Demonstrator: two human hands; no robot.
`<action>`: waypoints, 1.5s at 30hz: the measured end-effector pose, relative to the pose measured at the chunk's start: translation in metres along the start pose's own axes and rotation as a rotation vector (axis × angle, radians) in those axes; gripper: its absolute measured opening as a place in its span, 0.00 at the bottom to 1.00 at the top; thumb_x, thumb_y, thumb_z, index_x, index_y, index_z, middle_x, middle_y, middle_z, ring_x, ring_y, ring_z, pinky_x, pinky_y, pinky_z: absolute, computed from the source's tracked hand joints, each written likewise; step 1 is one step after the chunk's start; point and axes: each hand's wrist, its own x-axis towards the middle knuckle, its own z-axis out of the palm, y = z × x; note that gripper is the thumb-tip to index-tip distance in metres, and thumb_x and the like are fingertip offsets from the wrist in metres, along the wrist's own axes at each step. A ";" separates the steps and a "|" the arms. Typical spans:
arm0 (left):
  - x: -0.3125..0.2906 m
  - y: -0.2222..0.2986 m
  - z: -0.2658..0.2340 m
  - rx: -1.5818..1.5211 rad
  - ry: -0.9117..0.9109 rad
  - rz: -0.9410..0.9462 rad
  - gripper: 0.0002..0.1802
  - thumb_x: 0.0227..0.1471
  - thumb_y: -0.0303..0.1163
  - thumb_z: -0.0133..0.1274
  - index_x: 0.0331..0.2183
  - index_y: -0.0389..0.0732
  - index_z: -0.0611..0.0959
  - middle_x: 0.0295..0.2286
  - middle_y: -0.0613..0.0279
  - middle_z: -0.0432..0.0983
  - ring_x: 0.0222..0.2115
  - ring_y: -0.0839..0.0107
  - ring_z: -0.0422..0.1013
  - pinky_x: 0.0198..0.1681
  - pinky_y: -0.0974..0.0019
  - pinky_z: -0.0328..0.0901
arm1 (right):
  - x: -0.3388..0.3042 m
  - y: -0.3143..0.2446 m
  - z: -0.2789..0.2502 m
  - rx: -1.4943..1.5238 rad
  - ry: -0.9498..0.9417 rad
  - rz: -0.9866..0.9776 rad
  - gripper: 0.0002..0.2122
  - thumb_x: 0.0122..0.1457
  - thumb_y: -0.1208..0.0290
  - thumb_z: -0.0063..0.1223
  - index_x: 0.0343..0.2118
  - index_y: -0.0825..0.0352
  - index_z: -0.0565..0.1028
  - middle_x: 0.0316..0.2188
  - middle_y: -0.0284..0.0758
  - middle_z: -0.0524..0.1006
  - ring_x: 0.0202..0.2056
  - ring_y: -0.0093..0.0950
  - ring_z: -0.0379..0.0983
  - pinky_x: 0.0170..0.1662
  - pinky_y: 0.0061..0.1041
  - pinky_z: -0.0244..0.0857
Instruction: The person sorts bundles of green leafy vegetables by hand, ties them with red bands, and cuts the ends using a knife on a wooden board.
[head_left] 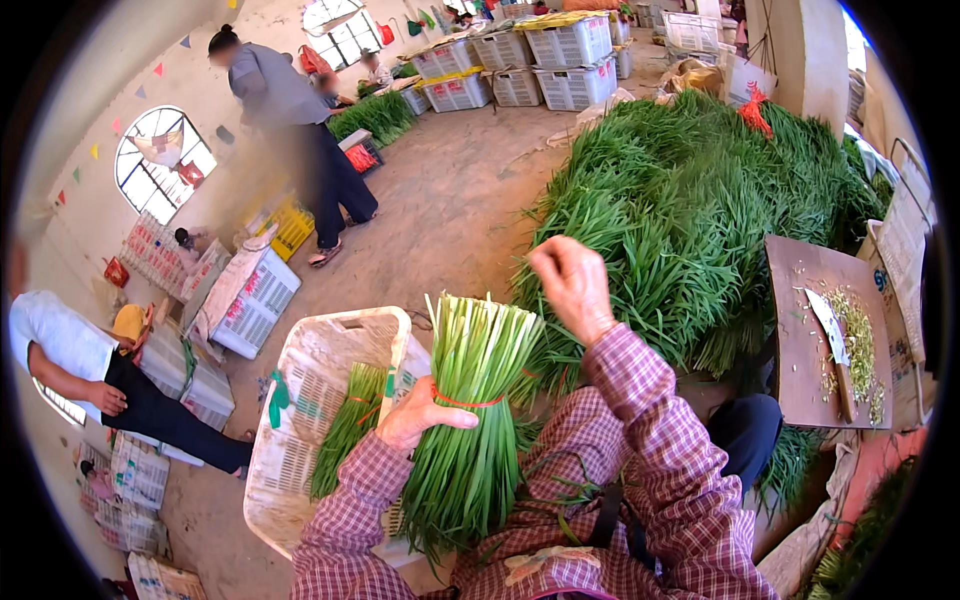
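A thick bunch of garlic chives [478, 400] stands over my lap, pale cut ends up and green leaves hanging down. A red band [470, 402] circles it. My left hand [420, 417] is closed on the bunch's left side, thumb across the front by the band. Raised above and to the right of the cut ends, apart from the bunch, is my right hand [577, 285]. Its fingers are bent together; whatever they may hold is hidden. Left of the bunch, a white plastic crate [290, 400] contains a tied bundle of chives [350, 425].
A large heap of loose chives [680, 230] lies ahead to the right. On a brown board [800, 390] at the right rest a knife [832, 340] and chopped trimmings [856, 345]. Stacked white crates [570, 65] stand far back. One person [290, 95] stands ahead, another [65, 340] at left.
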 end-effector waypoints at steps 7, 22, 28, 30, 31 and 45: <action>-0.008 -0.002 -0.014 -0.017 0.054 -0.044 0.30 0.36 0.25 0.64 0.47 0.34 0.78 0.42 0.63 0.77 0.44 0.72 0.71 0.51 0.68 0.63 | -0.003 -0.041 -0.029 0.244 -0.273 -0.028 0.13 0.63 0.65 0.47 0.40 0.71 0.77 0.34 0.39 0.77 0.35 0.29 0.73 0.41 0.28 0.67; -0.005 0.012 -0.001 -0.078 -0.036 -0.060 0.32 0.38 0.27 0.62 0.49 0.35 0.76 0.43 0.62 0.76 0.44 0.72 0.70 0.52 0.67 0.62 | 0.011 -0.058 -0.002 0.587 -0.012 0.077 0.05 0.59 0.71 0.52 0.31 0.68 0.74 0.29 0.34 0.75 0.30 0.24 0.75 0.34 0.23 0.69; -0.012 -0.023 -0.017 -0.152 0.050 -0.022 0.36 0.36 0.27 0.62 0.52 0.36 0.74 0.46 0.62 0.74 0.47 0.70 0.68 0.54 0.65 0.59 | 0.097 0.006 -0.117 0.844 0.391 0.099 0.13 0.62 0.62 0.51 0.41 0.67 0.69 0.37 0.36 0.74 0.29 0.20 0.74 0.30 0.23 0.72; -0.019 -0.037 -0.035 -0.193 0.106 -0.071 0.40 0.33 0.29 0.63 0.53 0.36 0.72 0.47 0.61 0.73 0.49 0.69 0.67 0.55 0.65 0.58 | 0.101 0.014 -0.153 0.791 0.522 0.107 0.12 0.63 0.63 0.49 0.42 0.66 0.70 0.32 0.31 0.72 0.23 0.16 0.66 0.24 0.19 0.64; -0.020 -0.043 -0.043 -0.192 0.122 -0.067 0.41 0.32 0.30 0.63 0.53 0.36 0.72 0.47 0.61 0.73 0.49 0.69 0.67 0.56 0.65 0.58 | 0.096 0.016 -0.164 0.596 0.515 0.115 0.11 0.64 0.63 0.48 0.42 0.65 0.71 0.30 0.30 0.72 0.22 0.15 0.62 0.22 0.18 0.60; -0.016 -0.028 -0.039 -0.224 0.087 -0.042 0.46 0.31 0.29 0.64 0.56 0.37 0.68 0.50 0.59 0.71 0.51 0.67 0.66 0.58 0.62 0.58 | -0.030 -0.075 0.010 0.334 -0.319 0.158 0.10 0.56 0.67 0.59 0.26 0.70 0.76 0.17 0.34 0.75 0.18 0.23 0.69 0.23 0.25 0.64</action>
